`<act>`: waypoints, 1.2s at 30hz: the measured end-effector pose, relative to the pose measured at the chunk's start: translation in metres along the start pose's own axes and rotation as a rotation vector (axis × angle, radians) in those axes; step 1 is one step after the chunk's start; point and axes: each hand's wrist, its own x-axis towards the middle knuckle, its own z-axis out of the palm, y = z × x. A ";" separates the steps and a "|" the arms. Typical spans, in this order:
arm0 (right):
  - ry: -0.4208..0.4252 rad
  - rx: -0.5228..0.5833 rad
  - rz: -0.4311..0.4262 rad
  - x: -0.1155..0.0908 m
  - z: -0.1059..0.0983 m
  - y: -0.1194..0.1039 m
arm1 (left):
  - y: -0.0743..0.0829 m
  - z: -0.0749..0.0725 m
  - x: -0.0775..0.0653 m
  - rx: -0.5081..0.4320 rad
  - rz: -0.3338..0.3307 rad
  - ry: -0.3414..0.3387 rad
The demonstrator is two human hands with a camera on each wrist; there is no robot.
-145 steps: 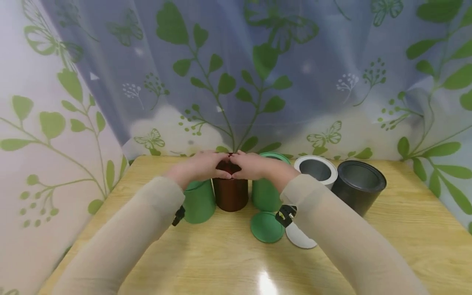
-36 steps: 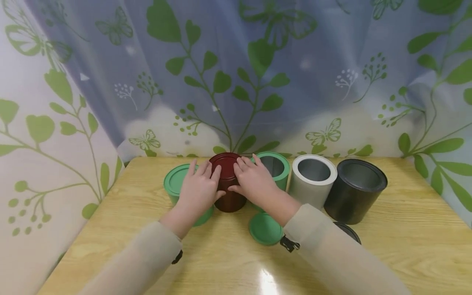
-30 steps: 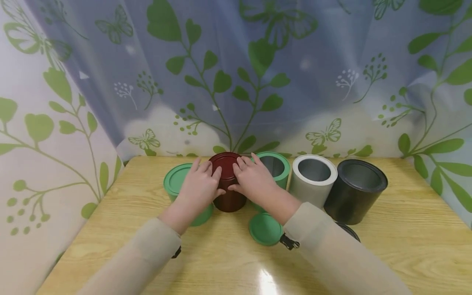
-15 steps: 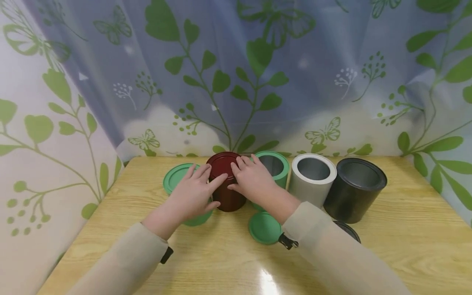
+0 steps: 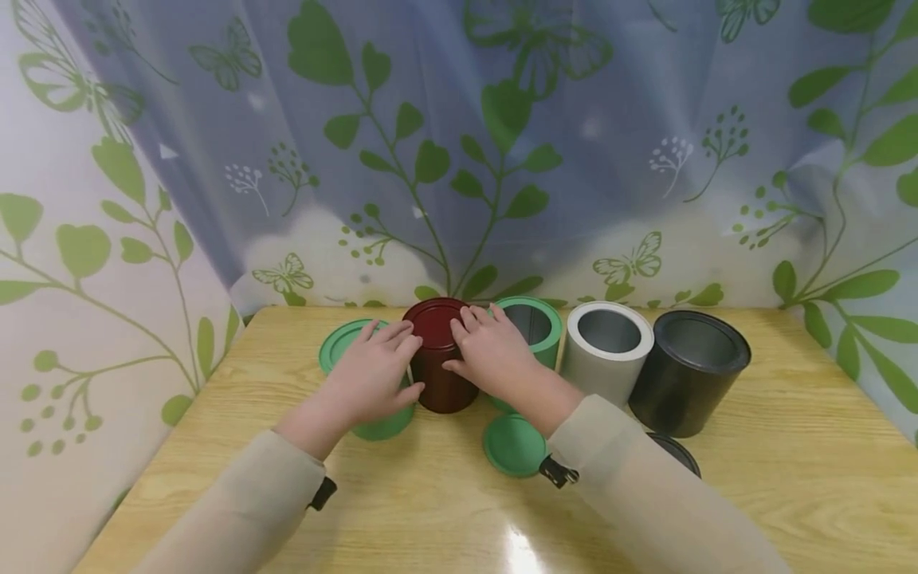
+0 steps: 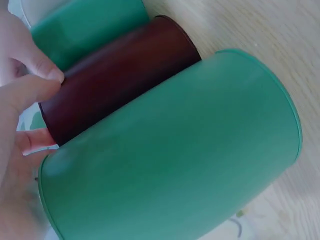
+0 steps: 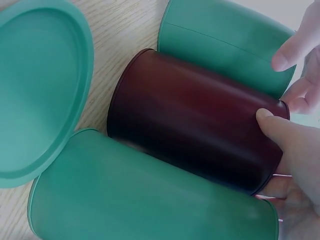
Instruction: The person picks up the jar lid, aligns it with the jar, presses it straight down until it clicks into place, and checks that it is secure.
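A dark red canister point(image 5: 446, 383) stands in the row, its red lid point(image 5: 433, 319) flush on top. My right hand point(image 5: 498, 355) holds the canister's right upper edge; its thumb point(image 7: 270, 120) lies on the wall and its fingers bend over the rim. My left hand point(image 5: 366, 379) lies loosely over the lidded green canister point(image 5: 383, 426), fingertips at the red lid's left edge and thumb spread away. To the right of the red one stands a lidless green canister point(image 5: 548, 339), partly hidden by my right hand.
A white canister point(image 5: 598, 375) and a black canister point(image 5: 688, 391), both lidless, continue the row at right. A loose green lid point(image 5: 515, 446) lies in front on the wooden table point(image 5: 430, 510). My right sleeve partly covers a black lid point(image 5: 677, 453). A leaf-patterned curtain hangs behind.
Both hands were together over the red canister's top. They have since spread, baring the lid. In the last second my left hand has slid left and down; my right has barely moved.
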 end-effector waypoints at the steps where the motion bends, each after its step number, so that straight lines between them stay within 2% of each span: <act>1: -0.001 -0.001 0.000 0.000 0.000 0.000 | -0.001 0.001 0.000 -0.007 0.000 0.020; 6: -0.031 0.000 0.010 0.001 0.000 -0.001 | 0.000 0.003 0.003 -0.010 -0.007 0.095; 13: -0.127 0.017 0.047 -0.001 -0.002 -0.003 | 0.007 -0.004 0.006 0.019 -0.099 0.052; 18: -0.100 0.046 0.014 -0.016 -0.004 0.004 | 0.019 -0.004 0.003 0.049 -0.137 0.081; 23: -0.032 0.064 -0.051 -0.042 -0.010 0.012 | 0.032 -0.001 -0.005 0.049 -0.091 0.154; 30: -0.008 0.058 -0.095 -0.077 -0.010 0.024 | 0.046 0.001 -0.015 0.037 -0.014 0.256; 36: 0.001 0.082 -0.120 -0.097 -0.007 0.028 | 0.060 0.001 -0.020 0.002 0.055 0.289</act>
